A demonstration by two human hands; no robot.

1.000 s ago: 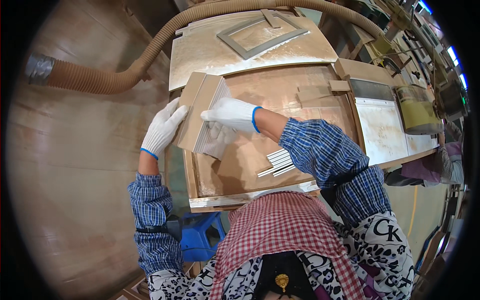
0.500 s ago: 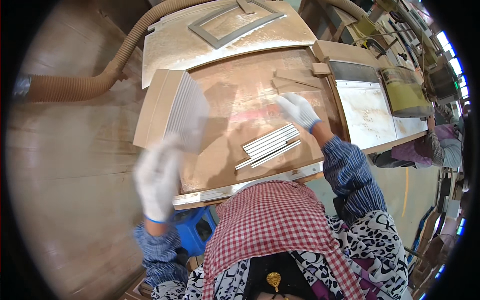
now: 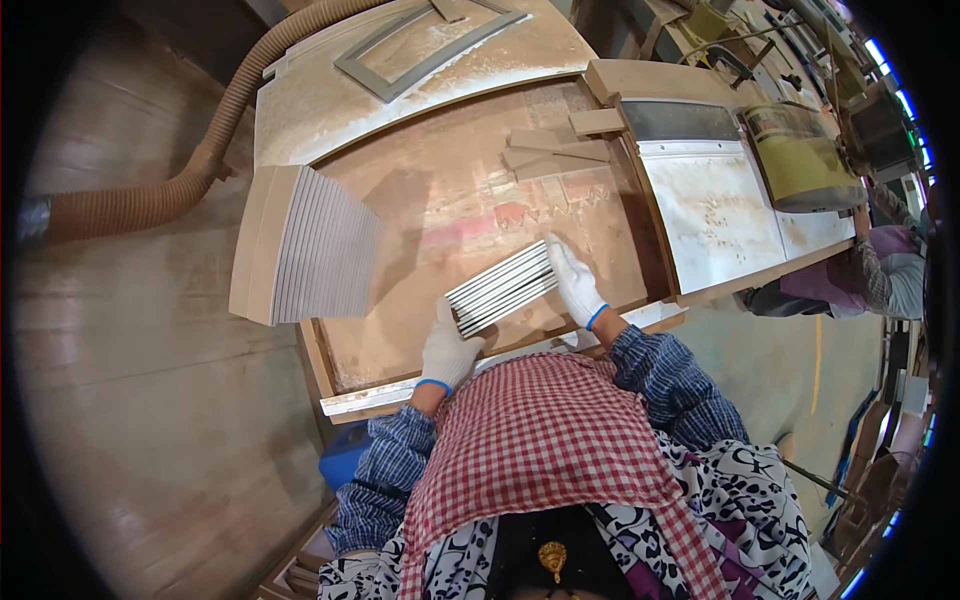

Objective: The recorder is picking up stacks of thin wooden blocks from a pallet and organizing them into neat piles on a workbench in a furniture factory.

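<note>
A small bundle of narrow strips with pale edges lies slantwise near the front of the wooden worktable, drawn evenly side by side. My left hand, in a white knitted glove, grips the bundle's near left end. At the opposite end my right hand, gloved the same way, presses its fingers along the strip ends. Both hands are closed about the bundle, one at each end. To the left stands a tall leaning stack of brown boards with grey edges, apart from my hands.
Flat wood offcuts lie toward the table's far right. A grey frame rests on the dusty back panel. Right of the table are a white machine bed and a yellow-green motor housing. A ribbed hose curves along the left; another person is far right.
My left hand has come from beside the board stack to the strips' left end. My right hand has moved down to their right end. The staggered strips are now squared together.
</note>
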